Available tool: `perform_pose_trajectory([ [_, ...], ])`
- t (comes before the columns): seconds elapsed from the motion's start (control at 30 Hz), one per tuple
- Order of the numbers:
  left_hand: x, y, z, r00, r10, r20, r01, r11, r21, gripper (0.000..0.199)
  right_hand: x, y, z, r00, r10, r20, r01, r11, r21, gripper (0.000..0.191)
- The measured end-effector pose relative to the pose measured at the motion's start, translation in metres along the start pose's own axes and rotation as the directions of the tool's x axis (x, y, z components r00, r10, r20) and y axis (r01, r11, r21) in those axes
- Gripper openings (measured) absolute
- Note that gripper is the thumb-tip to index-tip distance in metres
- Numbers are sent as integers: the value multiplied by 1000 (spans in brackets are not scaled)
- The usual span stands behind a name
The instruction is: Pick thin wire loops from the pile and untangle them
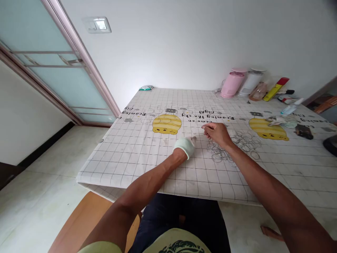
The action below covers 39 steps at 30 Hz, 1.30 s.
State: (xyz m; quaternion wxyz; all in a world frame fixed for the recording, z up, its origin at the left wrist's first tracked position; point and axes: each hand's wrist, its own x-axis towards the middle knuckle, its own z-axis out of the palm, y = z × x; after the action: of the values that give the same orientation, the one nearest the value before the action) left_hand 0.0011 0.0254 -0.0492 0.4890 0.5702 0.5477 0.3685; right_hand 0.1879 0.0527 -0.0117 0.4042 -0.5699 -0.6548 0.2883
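My left hand (185,146), in a pale glove with dark fingertips showing, rests low over the gridded tablecloth with its fingers drawn together. Whatever it may hold is too small to see. A short way to its right, my right hand (217,133) is bare and pinches thumb against forefinger. Anything in that pinch is too fine to make out. Beside and partly under my right wrist lies a tangled heap of thin wire rings (244,144). Faint thin curved shapes (155,111) run in a row beyond my hands; I cannot tell whether they are wire or print.
Along the wall stand a pink cylindrical device (232,84), a white one (249,83), a bottle (258,92) and a yellow-red box (276,89). Crumpled cloth (279,121) and a dark object (303,131) lie right. A green-white packet (146,88) sits at the far left corner.
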Motion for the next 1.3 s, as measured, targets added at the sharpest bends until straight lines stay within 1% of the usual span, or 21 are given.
perform_pose_trajectory([
  [0.03, 1, -1, 5, 1000, 0, 7, -1, 999, 51, 27, 10, -1, 2, 1000, 5, 13, -5, 1000, -13, 30],
  [0.07, 1, -2, 10, 999, 18, 36, -23, 990, 142, 24, 20, -2, 6, 1000, 14, 20, -14, 1000, -22, 29],
  [0.1, 0, -2, 13, 994, 56, 97, -85, 940, 331, 19, 30, -2, 11, 999, 28, 27, -27, 999, -29, 28],
  [0.13, 0, -2, 16, 986, 81, 146, -137, 890, 436, 13, 40, -2, 16, 999, 41, 28, -40, 998, -44, 27],
  [0.17, -1, -2, 17, 978, 97, 186, -180, 842, 508, 9, 50, -1, 21, 998, 54, 21, -52, 996, -75, 25],
  [0.2, -1, -2, 18, 970, 107, 216, -212, 807, 552, 10, 58, 0, 26, 998, 66, 20, -64, 991, -115, 24],
  [0.3, 0, -3, 19, 960, 112, 256, -244, 782, 574, 18, 80, 6, 40, 997, 79, 13, -75, 983, -167, 19],
  [0.4, 3, -5, 20, 953, 111, 283, -266, 753, 601, 23, 96, 13, 47, 995, 96, 18, -90, 971, -219, 16],
  [0.53, 6, -8, 23, 955, 99, 281, -257, 750, 609, 25, 113, 21, 53, 992, 123, 32, -108, 948, -299, 14],
  [0.67, 2, -9, 23, 950, 162, 267, -297, 735, 610, 24, 126, 25, 59, 989, 141, 49, -113, 921, -373, 15],
  [0.7, 1, -8, 22, 950, 162, 266, -297, 723, 623, 26, 128, 25, 60, 989, 141, 51, -110, 913, -392, 16],
  [0.73, 1, -7, 22, 952, 139, 271, -287, 706, 647, 28, 130, 25, 62, 989, 140, 53, -106, 905, -412, 16],
  [0.87, 0, 0, 20, 944, 15, 330, -277, 581, 766, 39, 133, 21, 62, 991, 123, 51, -83, 867, -491, 17],
  [0.97, -1, 5, 17, 940, -9, 342, -282, 544, 790, 43, 127, 17, 53, 995, 95, 42, -57, 839, -541, 20],
  [1.07, -3, 6, 15, 939, 6, 344, -293, 540, 789, 47, 111, 17, 32, 997, 58, 48, -21, 825, -565, 21],
  [1.2, -6, 9, 14, 947, 31, 319, -286, 532, 797, 46, 78, 24, -14, 995, 54, 78, -2, 834, -551, 25],
  [1.23, -6, 10, 13, 961, 1, 277, -232, 549, 803, 48, 69, 26, -27, 995, 60, 84, -6, 842, -540, 25],
  [1.3, -7, 12, 13, 976, -20, 217, -165, 582, 796, 51, 52, 30, -54, 993, 79, 83, -26, 861, -508, 24],
])
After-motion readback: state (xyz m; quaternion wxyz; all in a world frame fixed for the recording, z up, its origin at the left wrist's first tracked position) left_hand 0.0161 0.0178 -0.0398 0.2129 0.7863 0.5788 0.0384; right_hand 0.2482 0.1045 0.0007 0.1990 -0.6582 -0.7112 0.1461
